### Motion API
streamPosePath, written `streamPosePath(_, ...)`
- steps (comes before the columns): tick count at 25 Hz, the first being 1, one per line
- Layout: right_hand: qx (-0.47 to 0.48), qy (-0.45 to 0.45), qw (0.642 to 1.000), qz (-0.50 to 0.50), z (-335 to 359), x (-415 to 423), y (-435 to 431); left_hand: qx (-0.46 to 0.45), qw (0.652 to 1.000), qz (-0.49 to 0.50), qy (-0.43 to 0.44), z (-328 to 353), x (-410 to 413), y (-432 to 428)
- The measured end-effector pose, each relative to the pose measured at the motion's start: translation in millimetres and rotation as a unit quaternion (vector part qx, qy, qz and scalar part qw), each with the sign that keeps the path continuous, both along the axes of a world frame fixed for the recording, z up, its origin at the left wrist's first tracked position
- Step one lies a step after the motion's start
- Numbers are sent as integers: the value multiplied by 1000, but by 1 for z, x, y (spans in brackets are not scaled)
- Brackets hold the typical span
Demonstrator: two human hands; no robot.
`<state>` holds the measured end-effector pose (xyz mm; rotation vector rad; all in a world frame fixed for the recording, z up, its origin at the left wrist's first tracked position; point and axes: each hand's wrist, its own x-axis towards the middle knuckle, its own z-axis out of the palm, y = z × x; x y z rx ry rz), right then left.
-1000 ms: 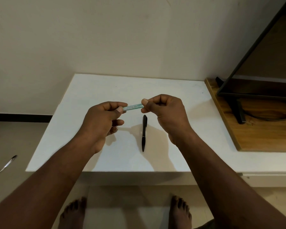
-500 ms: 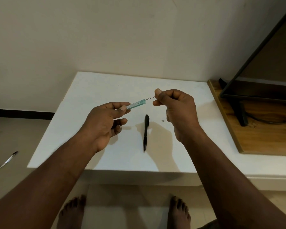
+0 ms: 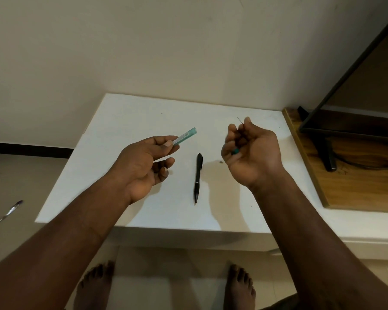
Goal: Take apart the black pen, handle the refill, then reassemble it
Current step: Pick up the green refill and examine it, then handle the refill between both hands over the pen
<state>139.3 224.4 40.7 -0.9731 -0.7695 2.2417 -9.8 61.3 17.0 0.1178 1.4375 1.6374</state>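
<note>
The black pen (image 3: pixel 197 177) lies lengthwise on the white table (image 3: pixel 126 121), tip toward me, between my two hands. My left hand (image 3: pixel 147 163) holds a teal refill case (image 3: pixel 186 136) between thumb and forefinger, its open end pointing up and right. My right hand (image 3: pixel 249 148) is raised to the right of the pen, fingers curled around a thin dark refill lead (image 3: pixel 240 121) that sticks up past the thumb. A bit of teal, perhaps the case's cap (image 3: pixel 235 151), shows inside the curled fingers.
A tiny speck (image 3: pixel 221 162) lies on the table by the right hand. A wooden board (image 3: pixel 356 189) with a black stand and cable sits at the right. A metal object (image 3: pixel 7 212) lies on the floor at left. My bare feet stand below the table edge.
My hands have drawn apart. The right hand pulled the thin lead out of the teal case and lifted to the right; the left hand moved left with the case.
</note>
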Motion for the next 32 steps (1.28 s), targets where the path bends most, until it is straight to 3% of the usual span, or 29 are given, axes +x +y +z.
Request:
streamPosePath(3,-106,81,991,-1,-4,3,-2,9,999,-30,-18,-1,8,1)
streamPosePath(8,-118,86,988,41,-10,-4,-14,2,997,-59,-44,-4,20,7)
streamPosePath(13,-127,96,983,88,-16,-9,-24,-6,997,-76,-14,-6,25,8)
streamPosePath(24,-97,29,986,131,-25,-16,-42,-132,988,-62,58,-13,33,10)
streamPosePath(32,-111,22,986,124,-23,-16,-46,-135,987,-89,18,-10,33,11)
